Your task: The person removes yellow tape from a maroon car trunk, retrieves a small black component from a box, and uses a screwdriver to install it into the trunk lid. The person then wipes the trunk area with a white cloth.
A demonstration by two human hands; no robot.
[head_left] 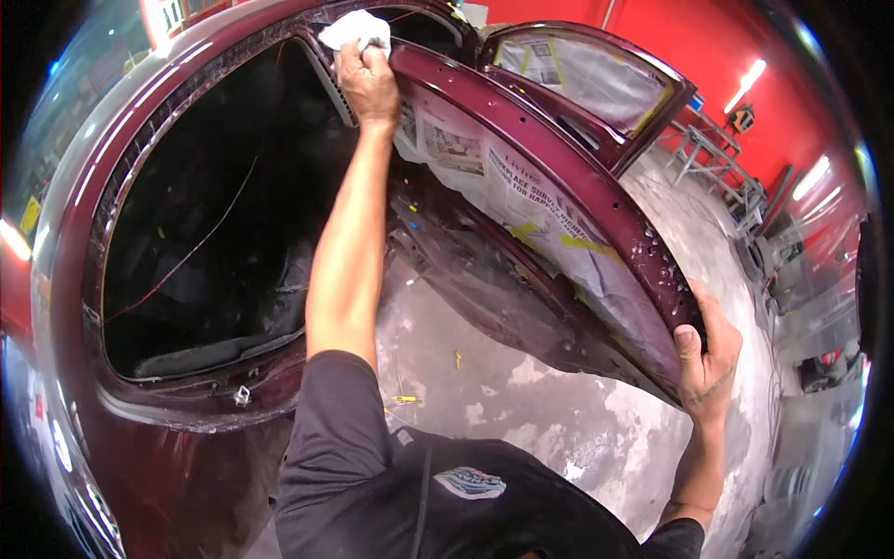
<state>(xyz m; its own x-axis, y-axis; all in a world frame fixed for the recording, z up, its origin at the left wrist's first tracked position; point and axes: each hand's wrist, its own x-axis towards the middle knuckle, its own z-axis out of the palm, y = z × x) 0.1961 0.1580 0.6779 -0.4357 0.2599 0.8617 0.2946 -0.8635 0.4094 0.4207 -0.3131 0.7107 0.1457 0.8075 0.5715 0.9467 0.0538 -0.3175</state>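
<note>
A maroon car door [531,126] stands swung out from the car body, its window masked with newspaper [531,177] and yellow tape. My left hand [368,88] is raised at the far end of the door, fingers closed on a crumpled white cloth [357,31]. The cloth lies close to the top of the door frame and the pillar; whether it touches the metal I cannot tell. My right hand [712,359] grips the door's outer edge at the right, thumb on the near face and fingers wrapped round the far side.
To the left is the maroon car body [70,279] with a dark door opening [214,224]. Another masked door [582,79] stands open beyond. A metal stand [712,154] is by the red wall [698,37]. Yellow tape scraps [403,400] lie on the blotchy grey floor [521,419].
</note>
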